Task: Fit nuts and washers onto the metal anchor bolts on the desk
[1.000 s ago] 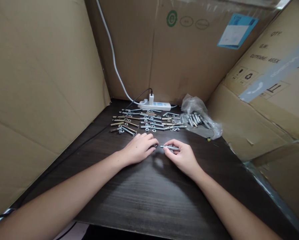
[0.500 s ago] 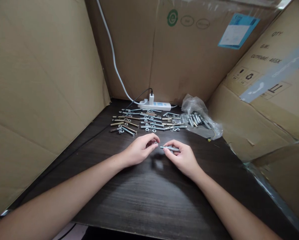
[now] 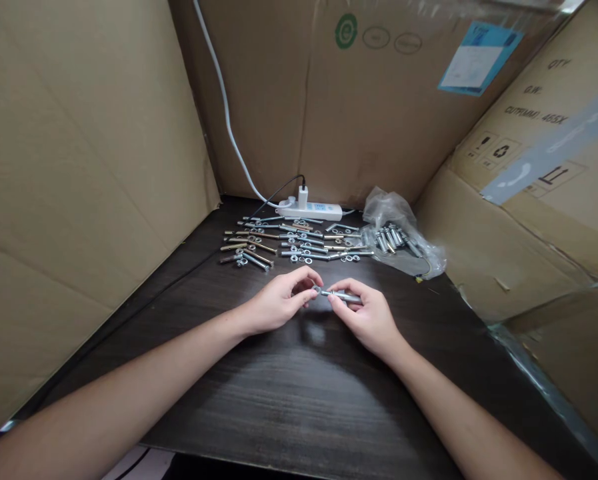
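My left hand (image 3: pixel 295 293) pinches a small metal washer (image 3: pixel 317 291) between thumb and fingertips. My right hand (image 3: pixel 361 310) is closed around a silver sleeve anchor bolt (image 3: pixel 347 297), whose thin threaded end points left toward the washer. That tip is at the washer's edge; whether it has entered the hole I cannot tell. Both hands are just above the dark table, close together. Beyond them lie rows of loose silver and brass-coloured bolts and sleeves (image 3: pixel 306 250), with nuts and washers (image 3: pixel 294 258) among them.
A clear plastic bag (image 3: pixel 429 257) with several bolts (image 3: pixel 391 237) lies at the back right. Behind the rows is a white power strip (image 3: pixel 323 212) with a charger (image 3: pixel 303 197) and cables. Cardboard walls (image 3: pixel 259 100) enclose the dark table (image 3: pixel 279 400) on three sides.
The washer in my left hand has turned to show its ring and come up to the bolt's tip. The gap between the hands has narrowed slightly.
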A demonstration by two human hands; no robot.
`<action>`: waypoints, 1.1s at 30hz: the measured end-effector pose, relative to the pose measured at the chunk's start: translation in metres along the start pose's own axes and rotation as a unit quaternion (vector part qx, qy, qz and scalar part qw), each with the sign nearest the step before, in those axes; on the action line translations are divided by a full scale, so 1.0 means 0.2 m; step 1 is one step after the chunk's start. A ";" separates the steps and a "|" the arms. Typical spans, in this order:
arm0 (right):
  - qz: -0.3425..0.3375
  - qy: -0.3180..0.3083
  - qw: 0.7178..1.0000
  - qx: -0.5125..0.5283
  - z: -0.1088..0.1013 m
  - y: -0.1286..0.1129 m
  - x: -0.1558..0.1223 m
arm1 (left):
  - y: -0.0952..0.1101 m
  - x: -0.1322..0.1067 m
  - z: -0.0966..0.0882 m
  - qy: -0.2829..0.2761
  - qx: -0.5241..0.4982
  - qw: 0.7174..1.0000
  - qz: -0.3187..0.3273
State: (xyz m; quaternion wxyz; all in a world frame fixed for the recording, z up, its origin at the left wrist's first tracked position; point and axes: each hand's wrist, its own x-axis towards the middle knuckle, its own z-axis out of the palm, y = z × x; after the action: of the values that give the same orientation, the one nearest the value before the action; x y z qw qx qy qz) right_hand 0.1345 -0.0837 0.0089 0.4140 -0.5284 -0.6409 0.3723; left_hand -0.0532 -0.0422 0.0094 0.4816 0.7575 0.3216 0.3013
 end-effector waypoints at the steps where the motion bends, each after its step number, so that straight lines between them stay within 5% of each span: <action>1: -0.002 0.001 1.000 -0.001 0.00 0.00 0.00 | 0.00 0.00 0.00 -0.001 0.005 1.000 0.001; 19: -0.005 -0.015 1.000 0.018 0.00 0.01 0.00 | 0.04 -0.02 -0.01 0.007 0.208 0.974 0.094; 33: 0.011 -0.028 0.998 0.054 0.01 -0.02 -0.01 | 0.09 -0.04 -0.02 -0.005 0.198 0.977 0.080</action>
State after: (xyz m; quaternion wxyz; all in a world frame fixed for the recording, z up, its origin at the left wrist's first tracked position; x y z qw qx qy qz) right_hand 0.1311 -0.0870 0.0111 0.4197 -0.5017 -0.6253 0.4256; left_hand -0.0576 -0.0521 0.0256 0.2980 0.8628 0.3106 0.2652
